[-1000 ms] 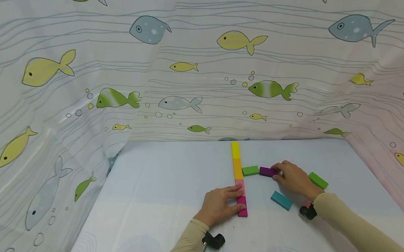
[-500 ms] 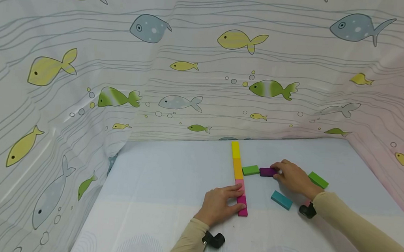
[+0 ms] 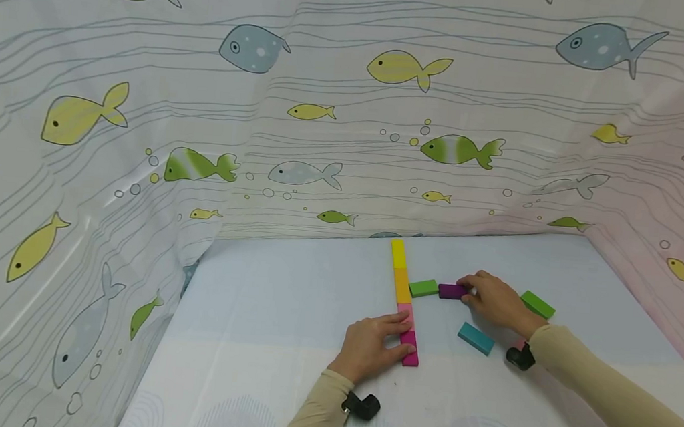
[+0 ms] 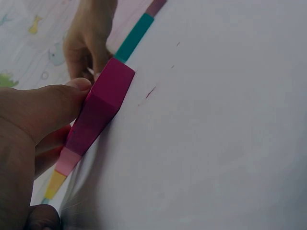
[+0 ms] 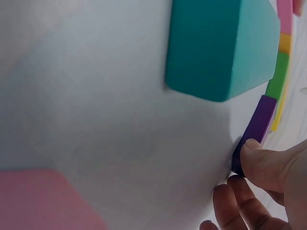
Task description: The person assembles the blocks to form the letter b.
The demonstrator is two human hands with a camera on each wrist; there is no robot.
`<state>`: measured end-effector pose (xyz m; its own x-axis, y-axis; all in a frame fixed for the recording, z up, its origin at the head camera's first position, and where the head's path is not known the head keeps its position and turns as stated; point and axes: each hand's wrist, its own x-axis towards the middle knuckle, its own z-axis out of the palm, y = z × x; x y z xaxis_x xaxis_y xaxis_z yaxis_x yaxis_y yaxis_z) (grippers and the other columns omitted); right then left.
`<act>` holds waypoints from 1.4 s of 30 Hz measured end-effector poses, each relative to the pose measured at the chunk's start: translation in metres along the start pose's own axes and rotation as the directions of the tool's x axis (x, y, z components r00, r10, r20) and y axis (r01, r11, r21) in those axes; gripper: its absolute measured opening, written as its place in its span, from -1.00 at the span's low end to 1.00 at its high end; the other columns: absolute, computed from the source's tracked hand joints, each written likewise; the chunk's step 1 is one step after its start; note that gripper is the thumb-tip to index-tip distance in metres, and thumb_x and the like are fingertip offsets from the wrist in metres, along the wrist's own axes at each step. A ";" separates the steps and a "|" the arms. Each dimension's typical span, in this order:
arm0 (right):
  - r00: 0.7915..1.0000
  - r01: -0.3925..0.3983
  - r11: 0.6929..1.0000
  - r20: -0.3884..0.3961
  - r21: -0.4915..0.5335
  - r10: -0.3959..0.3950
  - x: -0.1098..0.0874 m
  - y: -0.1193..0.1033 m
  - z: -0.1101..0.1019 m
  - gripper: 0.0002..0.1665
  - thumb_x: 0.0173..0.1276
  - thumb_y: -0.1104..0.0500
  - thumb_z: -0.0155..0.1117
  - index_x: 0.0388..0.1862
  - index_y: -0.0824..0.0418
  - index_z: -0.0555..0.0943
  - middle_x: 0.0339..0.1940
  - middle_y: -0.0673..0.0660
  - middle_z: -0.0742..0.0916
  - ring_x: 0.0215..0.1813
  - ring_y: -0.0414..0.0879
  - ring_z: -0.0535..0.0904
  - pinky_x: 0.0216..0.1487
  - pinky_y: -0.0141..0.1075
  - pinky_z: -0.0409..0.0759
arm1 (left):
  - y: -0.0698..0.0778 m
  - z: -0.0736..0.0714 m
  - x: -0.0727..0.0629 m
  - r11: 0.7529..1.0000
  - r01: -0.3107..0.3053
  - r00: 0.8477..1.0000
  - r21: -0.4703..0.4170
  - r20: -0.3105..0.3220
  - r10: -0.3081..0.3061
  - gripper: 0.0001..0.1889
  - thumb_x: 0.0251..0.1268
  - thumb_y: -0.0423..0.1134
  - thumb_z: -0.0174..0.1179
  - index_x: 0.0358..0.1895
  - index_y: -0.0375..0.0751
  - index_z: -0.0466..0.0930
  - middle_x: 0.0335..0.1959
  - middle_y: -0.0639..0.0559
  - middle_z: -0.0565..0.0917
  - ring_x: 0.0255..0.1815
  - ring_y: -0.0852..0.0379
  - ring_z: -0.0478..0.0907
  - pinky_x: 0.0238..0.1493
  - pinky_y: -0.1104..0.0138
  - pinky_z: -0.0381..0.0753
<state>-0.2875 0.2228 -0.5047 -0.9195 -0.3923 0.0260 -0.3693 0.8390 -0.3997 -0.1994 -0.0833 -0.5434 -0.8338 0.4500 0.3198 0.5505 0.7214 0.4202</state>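
Yellow [image 3: 398,253], orange [image 3: 402,286], pink [image 3: 405,307] and magenta [image 3: 408,357] blocks lie end to end in a line. My left hand [image 3: 369,348] rests against the line's left side, fingers on the pink block and thumb on the magenta one, as the left wrist view shows. A green block [image 3: 423,288] points right from the orange one. Just right of it lies a purple block [image 3: 450,292], whose right end my right hand [image 3: 494,300] pinches. In the right wrist view my thumb [image 5: 264,163] presses the purple block's side; its far side is hidden.
A teal block [image 3: 476,339] lies loose, nearer me than the purple one. Another green block [image 3: 538,305] lies beyond my right wrist, and a pink block [image 5: 43,201] is partly covered by that wrist. A fish-print curtain [image 3: 323,145] hangs behind the white table [image 3: 264,288].
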 end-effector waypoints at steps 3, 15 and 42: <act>1.000 -0.001 1.000 -0.001 -0.003 0.001 0.000 0.000 -0.001 -0.59 0.49 0.21 0.40 0.26 0.29 0.68 -0.01 0.21 0.74 -0.05 0.02 0.68 0.08 0.10 0.73 | 0.000 0.000 0.001 1.000 -0.001 1.000 -0.005 -0.005 0.001 -0.53 0.33 0.12 0.45 0.26 0.13 0.77 0.31 0.29 0.71 0.24 0.19 0.74 -0.06 0.42 0.71; 1.000 -0.020 1.000 -0.009 -0.018 0.020 0.002 0.001 -0.004 -0.59 0.47 0.21 0.42 0.23 0.32 0.69 -0.03 0.23 0.75 -0.07 0.04 0.68 0.04 0.10 0.73 | 0.000 0.000 0.001 1.000 0.012 1.000 -0.012 0.011 -0.012 -0.52 0.35 0.14 0.43 0.29 0.14 0.74 0.33 0.30 0.70 0.26 0.17 0.73 -0.02 0.43 0.71; 1.000 -0.013 1.000 -0.001 0.016 0.013 0.003 0.001 -0.001 -0.58 0.47 0.15 0.44 0.21 0.30 0.70 -0.08 0.15 0.75 -0.11 -0.04 0.65 -0.03 -0.01 0.72 | 0.001 -0.002 0.000 0.999 0.029 0.999 -0.018 0.026 -0.028 -0.51 0.35 0.13 0.43 0.30 0.15 0.73 0.35 0.31 0.68 0.28 0.17 0.72 0.03 0.38 0.72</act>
<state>-0.2913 0.2229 -0.5038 -0.9242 -0.3812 0.0220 -0.3554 0.8378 -0.4144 -0.1986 -0.0834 -0.5416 -0.8497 0.4428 0.2860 0.5271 0.7245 0.4442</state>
